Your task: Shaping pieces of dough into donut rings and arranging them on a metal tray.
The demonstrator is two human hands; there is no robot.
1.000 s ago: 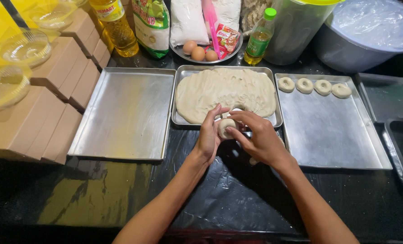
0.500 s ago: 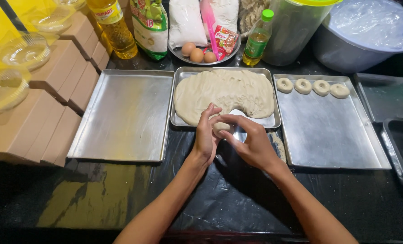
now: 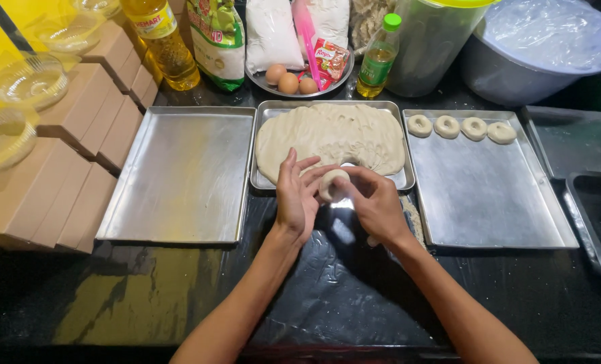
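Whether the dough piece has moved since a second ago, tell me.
No: the dough piece stays at the dough tray's front rim, between left hand and right hand.

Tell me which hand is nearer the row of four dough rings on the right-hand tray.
Right. The right hand sits just left of that tray, below and left of the dough rings. The left hand is farther left, across the dough piece both hands hold.

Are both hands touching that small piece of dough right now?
Touching. The head view shows the left hand and right hand pressed around the small dough piece.
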